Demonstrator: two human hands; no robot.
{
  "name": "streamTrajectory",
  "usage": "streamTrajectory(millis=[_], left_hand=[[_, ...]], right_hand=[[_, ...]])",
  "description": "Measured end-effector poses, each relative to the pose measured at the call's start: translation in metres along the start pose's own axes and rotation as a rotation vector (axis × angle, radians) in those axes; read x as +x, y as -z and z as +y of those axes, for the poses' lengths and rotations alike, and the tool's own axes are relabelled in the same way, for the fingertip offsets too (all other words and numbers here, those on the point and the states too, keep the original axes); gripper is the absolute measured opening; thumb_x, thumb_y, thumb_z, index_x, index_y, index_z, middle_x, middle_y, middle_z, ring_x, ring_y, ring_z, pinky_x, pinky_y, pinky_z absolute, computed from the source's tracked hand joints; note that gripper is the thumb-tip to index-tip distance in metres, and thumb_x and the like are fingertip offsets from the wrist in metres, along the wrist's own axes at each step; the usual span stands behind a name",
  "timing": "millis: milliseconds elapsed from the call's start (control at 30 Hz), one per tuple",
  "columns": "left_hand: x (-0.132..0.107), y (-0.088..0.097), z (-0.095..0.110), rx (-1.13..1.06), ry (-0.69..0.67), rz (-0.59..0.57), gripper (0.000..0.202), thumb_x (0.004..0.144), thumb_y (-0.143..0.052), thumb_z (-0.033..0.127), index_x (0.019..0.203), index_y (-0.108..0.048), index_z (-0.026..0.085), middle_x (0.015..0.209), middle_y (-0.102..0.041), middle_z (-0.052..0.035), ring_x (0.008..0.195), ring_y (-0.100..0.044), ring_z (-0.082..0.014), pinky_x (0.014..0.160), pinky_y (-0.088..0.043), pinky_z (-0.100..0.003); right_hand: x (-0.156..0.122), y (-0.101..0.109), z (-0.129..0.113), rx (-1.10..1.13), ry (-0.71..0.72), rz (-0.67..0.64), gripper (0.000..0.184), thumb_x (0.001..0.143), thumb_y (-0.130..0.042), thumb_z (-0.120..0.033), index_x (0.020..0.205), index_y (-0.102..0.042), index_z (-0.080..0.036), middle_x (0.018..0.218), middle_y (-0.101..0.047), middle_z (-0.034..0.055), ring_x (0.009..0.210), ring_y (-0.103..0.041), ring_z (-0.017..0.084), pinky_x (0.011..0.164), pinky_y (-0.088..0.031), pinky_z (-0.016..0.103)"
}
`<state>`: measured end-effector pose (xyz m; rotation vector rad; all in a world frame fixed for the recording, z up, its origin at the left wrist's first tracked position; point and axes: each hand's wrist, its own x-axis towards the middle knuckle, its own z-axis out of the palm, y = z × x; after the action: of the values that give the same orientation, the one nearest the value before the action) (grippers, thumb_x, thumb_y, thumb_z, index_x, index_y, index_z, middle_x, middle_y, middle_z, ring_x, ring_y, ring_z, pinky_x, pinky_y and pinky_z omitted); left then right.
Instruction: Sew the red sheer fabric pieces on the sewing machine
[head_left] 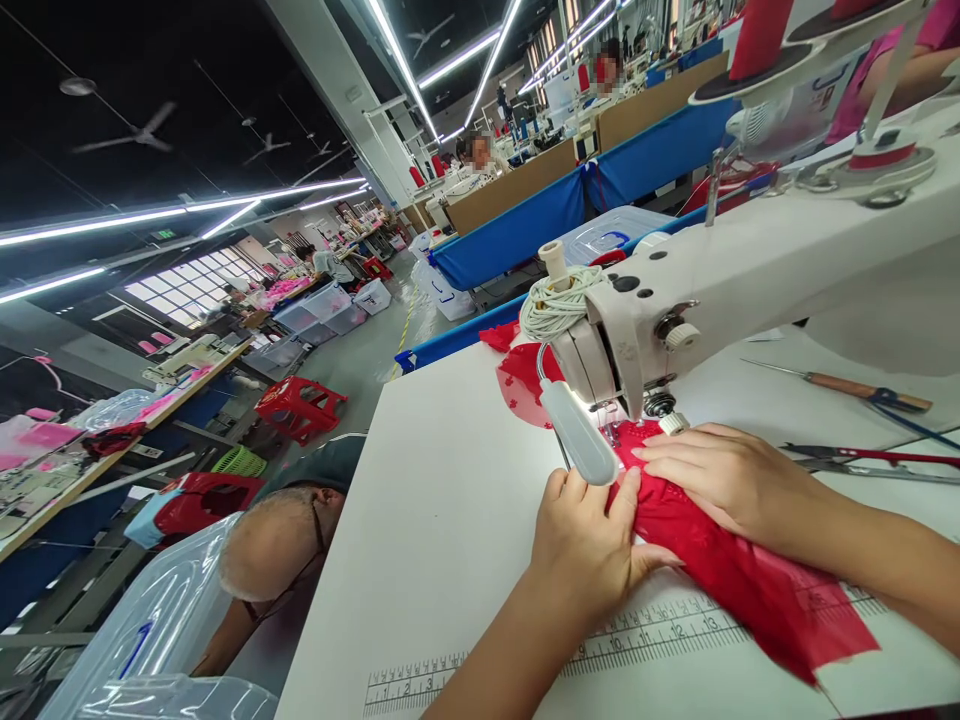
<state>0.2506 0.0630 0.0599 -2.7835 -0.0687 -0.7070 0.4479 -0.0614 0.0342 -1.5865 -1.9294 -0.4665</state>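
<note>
Both grips lie flat with fingers spread, clamped on nothing: my left hand [589,545] presses the red fabric [750,570] at its near edge, my right hand [720,475] pins it from the far side. I judge this to be the feeding step, cloth sitting under the sewing machine [750,280] head on the white table [442,500]. Next I'd need steady, even pressure. Fabric trails toward me along the printed ruler [652,640], beneath both palms
</note>
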Motion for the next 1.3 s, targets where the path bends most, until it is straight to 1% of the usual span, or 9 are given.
streamTrajectory(millis=[233, 600, 667, 733, 800, 867, 967, 1133, 1300], left_hand=[[0.002, -0.003, -0.005, 0.011, -0.001, -0.011, 0.073, 0.101, -0.036, 0.073, 0.131, -0.069, 0.015, 0.122, -0.070, -0.0171, 0.095, -0.064, -0.0258, 0.074, -0.045, -0.036], [0.006, -0.005, -0.012, -0.057, -0.010, -0.012, 0.077, 0.102, -0.032, 0.073, 0.135, -0.063, 0.011, 0.123, -0.068, -0.0191, 0.106, -0.062, -0.0308, 0.086, -0.048, -0.042], [0.008, -0.001, -0.013, -0.163, -0.056, 0.005, 0.077, 0.104, -0.025, 0.071, 0.125, -0.066, 0.009, 0.115, -0.069, -0.0182, 0.103, -0.061, -0.0293, 0.084, -0.049, -0.040], [0.011, 0.001, -0.014, -0.285, -0.111, 0.014, 0.074, 0.107, -0.020, 0.064, 0.106, -0.069, 0.010, 0.097, -0.068, -0.0136, 0.089, -0.060, -0.0247, 0.074, -0.048, -0.036], [0.012, 0.001, -0.013, -0.352, -0.144, 0.016, 0.067, 0.109, -0.019, 0.057, 0.086, -0.065, 0.014, 0.080, -0.062, -0.0081, 0.072, -0.054, -0.0201, 0.065, -0.045, -0.034], [0.011, 0.000, -0.012, -0.362, -0.148, 0.007, 0.061, 0.111, -0.022, 0.051, 0.078, -0.060, 0.016, 0.073, -0.056, -0.0055, 0.065, -0.049, -0.0180, 0.061, -0.042, -0.033], [0.011, 0.002, -0.011, -0.387, -0.102, -0.008, 0.056, 0.111, -0.024, 0.047, 0.083, -0.060, 0.016, 0.073, -0.058, -0.0052, 0.064, -0.049, -0.0181, 0.059, -0.041, -0.033], [0.014, 0.011, -0.010, -0.351, -0.020, -0.003, 0.063, 0.110, -0.022, 0.055, 0.116, -0.066, 0.010, 0.080, -0.064, -0.0068, 0.068, -0.054, -0.0210, 0.055, -0.039, -0.032], [0.015, 0.012, -0.004, -0.304, -0.048, 0.014, 0.077, 0.107, -0.014, 0.061, 0.108, -0.072, 0.011, 0.083, -0.065, -0.0095, 0.065, -0.053, -0.0207, 0.056, -0.041, -0.032]], right_hand=[[0.008, 0.006, 0.007, -0.023, 0.027, -0.048, 0.039, 0.091, -0.042, -0.007, 0.109, -0.074, -0.020, 0.112, -0.078, 0.0069, 0.095, -0.074, 0.020, 0.082, -0.061, 0.034], [0.010, 0.001, 0.011, 0.057, -0.033, -0.094, 0.032, 0.100, -0.044, -0.016, 0.118, -0.070, -0.020, 0.118, -0.076, 0.0064, 0.099, -0.072, 0.020, 0.089, -0.059, 0.037], [0.010, 0.003, 0.011, 0.060, -0.030, -0.089, 0.034, 0.101, -0.043, -0.015, 0.120, -0.070, -0.021, 0.121, -0.075, 0.0059, 0.101, -0.071, 0.020, 0.090, -0.057, 0.037], [0.010, 0.006, 0.009, 0.046, 0.022, -0.050, 0.036, 0.101, -0.041, -0.013, 0.121, -0.070, -0.022, 0.127, -0.073, 0.0052, 0.103, -0.069, 0.021, 0.090, -0.055, 0.039], [0.009, 0.009, 0.006, 0.061, 0.101, -0.028, 0.033, 0.102, -0.043, -0.014, 0.118, -0.071, -0.022, 0.128, -0.073, 0.0048, 0.105, -0.067, 0.023, 0.090, -0.052, 0.040], [0.007, 0.009, 0.002, 0.125, 0.141, -0.039, 0.028, 0.106, -0.044, -0.019, 0.110, -0.071, -0.022, 0.122, -0.075, 0.0052, 0.105, -0.066, 0.023, 0.089, -0.049, 0.040], [0.003, 0.005, 0.000, 0.219, 0.128, -0.037, 0.030, 0.109, -0.039, -0.021, 0.106, -0.068, -0.019, 0.110, -0.077, 0.0065, 0.103, -0.066, 0.021, 0.089, -0.045, 0.039], [0.000, -0.002, 0.001, 0.200, 0.074, 0.007, 0.034, 0.107, -0.036, -0.013, 0.088, -0.064, -0.019, 0.100, -0.076, 0.0043, 0.093, -0.067, 0.019, 0.088, -0.043, 0.038], [0.000, -0.004, 0.002, 0.155, 0.060, 0.053, 0.034, 0.101, -0.038, -0.007, 0.088, -0.066, -0.019, 0.096, -0.077, 0.0054, 0.092, -0.067, 0.019, 0.086, -0.043, 0.036]])
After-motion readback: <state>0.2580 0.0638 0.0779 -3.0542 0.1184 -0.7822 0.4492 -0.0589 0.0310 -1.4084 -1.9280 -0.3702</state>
